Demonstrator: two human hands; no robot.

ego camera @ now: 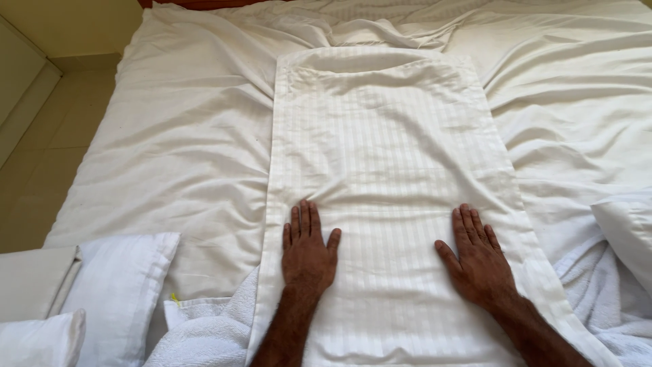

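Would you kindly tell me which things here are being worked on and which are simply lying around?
In hand:
left hand
right hand
striped pillowcase, both palms flat on it

Lying about:
rumpled bedsheet
white pillows
terry towels

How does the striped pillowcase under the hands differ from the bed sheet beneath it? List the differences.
The striped pillowcase lies mostly flat and smooth; the bed sheet is rumpled with long creases. The pillowcase has a woven stripe pattern; the sheet looks plain. The pillowcase is a narrow rectangle; the sheet spreads across the whole bed. The left hand and right hand press flat on the pillowcase, not the sheet. Both are off-white fabric.
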